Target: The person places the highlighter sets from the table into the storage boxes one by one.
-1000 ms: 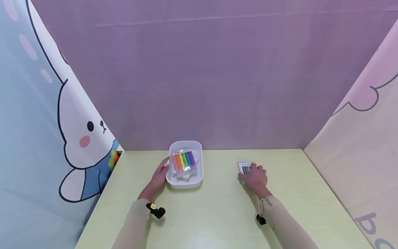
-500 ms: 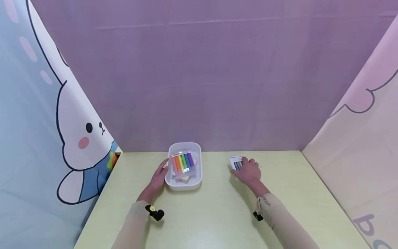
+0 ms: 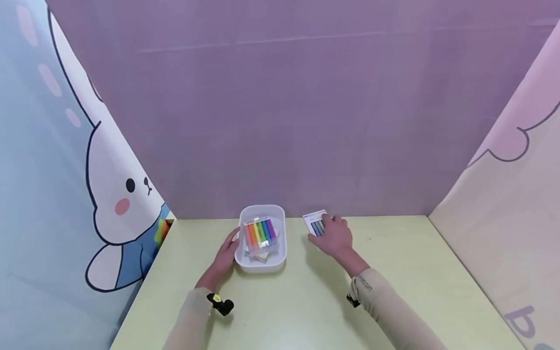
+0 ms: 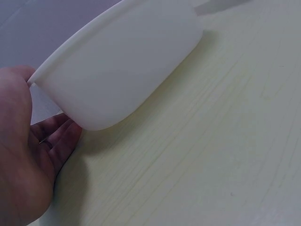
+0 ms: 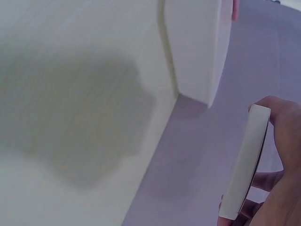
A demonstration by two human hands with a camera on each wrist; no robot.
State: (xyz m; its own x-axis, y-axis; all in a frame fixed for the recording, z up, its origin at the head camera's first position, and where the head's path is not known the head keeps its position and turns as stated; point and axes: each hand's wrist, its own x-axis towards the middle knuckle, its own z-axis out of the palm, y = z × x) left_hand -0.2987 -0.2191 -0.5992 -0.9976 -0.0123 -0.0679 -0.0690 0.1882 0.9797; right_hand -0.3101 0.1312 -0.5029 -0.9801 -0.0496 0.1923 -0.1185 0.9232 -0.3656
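Note:
A white plastic tub (image 3: 264, 267) stands on the table, holding a clear pack of rainbow-coloured sticks (image 3: 261, 234) that lies over a small pale box (image 3: 262, 256). My left hand (image 3: 224, 255) holds the tub's left side; in the left wrist view the thumb is at the rim of the tub (image 4: 117, 61) and the fingers touch its lower wall. Right of the tub, my right hand (image 3: 336, 238) grips a flat white box (image 3: 309, 218) with grey-blue sticks showing in its window. The right wrist view shows this box (image 5: 247, 162) edge-on, raised above the table.
The pale wood-grain table (image 3: 280, 316) ends at a purple cloth (image 3: 280, 121) behind the tub. Printed cloths hang on both sides, a blue one with a rabbit (image 3: 118, 194) at left and a pink-cream one (image 3: 503, 209) at right.
My right hand has lifted the white box and carried it left toward the tub, tilting it. My left hand has stayed at the tub's left side.

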